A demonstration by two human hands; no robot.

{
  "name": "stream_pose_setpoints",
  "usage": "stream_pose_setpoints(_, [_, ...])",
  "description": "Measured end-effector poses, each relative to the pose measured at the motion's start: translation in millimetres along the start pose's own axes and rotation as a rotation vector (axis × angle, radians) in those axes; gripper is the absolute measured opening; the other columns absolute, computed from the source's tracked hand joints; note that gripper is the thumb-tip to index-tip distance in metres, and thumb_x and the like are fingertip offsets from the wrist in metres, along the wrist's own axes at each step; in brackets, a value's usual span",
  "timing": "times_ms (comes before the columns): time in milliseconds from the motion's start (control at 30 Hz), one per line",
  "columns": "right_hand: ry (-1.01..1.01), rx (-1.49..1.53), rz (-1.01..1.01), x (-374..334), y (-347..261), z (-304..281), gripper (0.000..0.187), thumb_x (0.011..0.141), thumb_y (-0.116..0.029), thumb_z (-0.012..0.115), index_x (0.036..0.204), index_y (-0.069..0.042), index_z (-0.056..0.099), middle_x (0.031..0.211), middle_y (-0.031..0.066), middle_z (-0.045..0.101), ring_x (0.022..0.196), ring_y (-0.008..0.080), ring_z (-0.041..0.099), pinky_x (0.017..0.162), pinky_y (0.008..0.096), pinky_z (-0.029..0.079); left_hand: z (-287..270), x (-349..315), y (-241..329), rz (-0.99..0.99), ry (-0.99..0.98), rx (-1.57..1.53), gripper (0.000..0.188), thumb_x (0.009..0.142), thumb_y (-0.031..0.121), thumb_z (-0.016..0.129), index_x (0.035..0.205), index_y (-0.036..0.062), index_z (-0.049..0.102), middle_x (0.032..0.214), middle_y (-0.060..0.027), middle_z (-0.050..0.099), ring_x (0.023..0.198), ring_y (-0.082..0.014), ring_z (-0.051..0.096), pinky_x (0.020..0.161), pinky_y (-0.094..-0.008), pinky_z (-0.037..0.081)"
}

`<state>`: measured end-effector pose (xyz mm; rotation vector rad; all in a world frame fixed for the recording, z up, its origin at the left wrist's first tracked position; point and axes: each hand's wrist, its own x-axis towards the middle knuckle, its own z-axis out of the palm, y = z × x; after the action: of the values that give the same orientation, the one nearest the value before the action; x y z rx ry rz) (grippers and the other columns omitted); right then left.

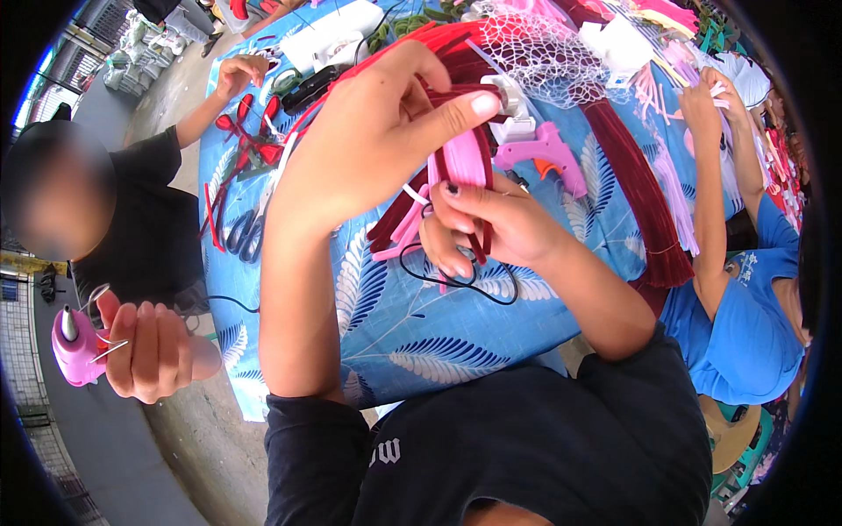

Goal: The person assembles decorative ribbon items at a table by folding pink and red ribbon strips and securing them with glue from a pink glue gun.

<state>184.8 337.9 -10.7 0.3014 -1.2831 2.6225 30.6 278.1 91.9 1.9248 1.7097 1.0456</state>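
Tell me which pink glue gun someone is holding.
The glue gun at far left, in the hand of the person in black, metal tip up. The glue gun with an orange trigger lies on the blue tablecloth.

Head-worn fisheye view, facing down, close above the table [377, 320]

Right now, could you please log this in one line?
left hand: holding maroon fuzzy strips; right hand: holding pink fuzzy strips; pink plastic glue gun: unheld
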Motion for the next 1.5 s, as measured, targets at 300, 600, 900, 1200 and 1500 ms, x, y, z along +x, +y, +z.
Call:
stream_pose_setpoints(300, [-0.148, 0.109, 0.009, -0.1, -0.5, 1.3, 0.034, 0.101, -0.030, 0.038, 0.078, -0.008, 0.047, 0.067, 0.0133, 0.057, 0.064, 0.0213, 0.056, 0.062, 0.0323, 0.044, -11.0, 14.2, -2.8, -0.020, -0.176, -0.062, 0.017, 0.094, 0.019, 0.062, 0.088, 0.0025, 0.059, 0.071, 0.0066, 0.048, 0.063, 0.0000, 0.039, 0.051, -0.0200, 0.029])
stream_pose_setpoints(600, [-0.098, 0.119, 0.175, -1.8, 8.2, 4.8, 0.029, 0.099, -0.028, 0.044, 0.080, -0.006, 0.051, 0.071, 0.0125, 0.058, 0.066, 0.0208, 0.059, 0.062, 0.0309, 0.045, -8.0, -32.4, -22.3, -0.042, -0.161, -0.397, 0.019, 0.090, 0.005, 0.063, 0.108, 0.0000, 0.063, 0.092, -0.0005, 0.063, 0.065, -0.0013, 0.051, 0.052, -0.0168, 0.038])
stream_pose_setpoints(900, [-0.010, -0.004, 0.256, 0.8, 10.8, 6.2, 0.027, 0.097, -0.025, 0.052, 0.100, 0.001, 0.058, 0.084, 0.0088, 0.061, 0.073, 0.0174, 0.064, 0.065, 0.0294, 0.049, -0.2, -45.4, -34.6, 0.051, -0.176, -0.398, 0.012, 0.086, -0.006, 0.061, 0.095, -0.0021, 0.066, 0.087, -0.0044, 0.064, 0.072, -0.0058, 0.059, 0.057, -0.0193, 0.046])
stream_pose_setpoints(1200, [-0.094, 0.126, 0.220, 2.4, 16.1, 0.9, 0.029, 0.101, -0.026, 0.044, 0.093, -0.001, 0.054, 0.073, 0.0074, 0.054, 0.061, 0.0145, 0.053, 0.058, 0.0294, 0.044, 7.8, -44.6, -28.4, -0.055, -0.158, -0.459, 0.007, 0.089, 0.002, 0.062, 0.084, -0.0018, 0.061, 0.075, -0.0041, 0.059, 0.067, -0.0079, 0.056, 0.057, -0.0227, 0.045])
stream_pose_setpoints(1500, [-0.073, -0.037, 0.266, 1.0, 9.7, 10.3, 0.033, 0.101, -0.030, 0.043, 0.080, -0.005, 0.048, 0.059, 0.0067, 0.052, 0.051, 0.0143, 0.051, 0.052, 0.0291, 0.045, 7.2, -40.8, -31.6, 0.235, -0.092, -0.030, 0.032, 0.089, 0.013, 0.064, 0.065, 0.0003, 0.047, 0.055, -0.0062, 0.039, 0.051, -0.0142, 0.037, 0.048, -0.0317, 0.030])
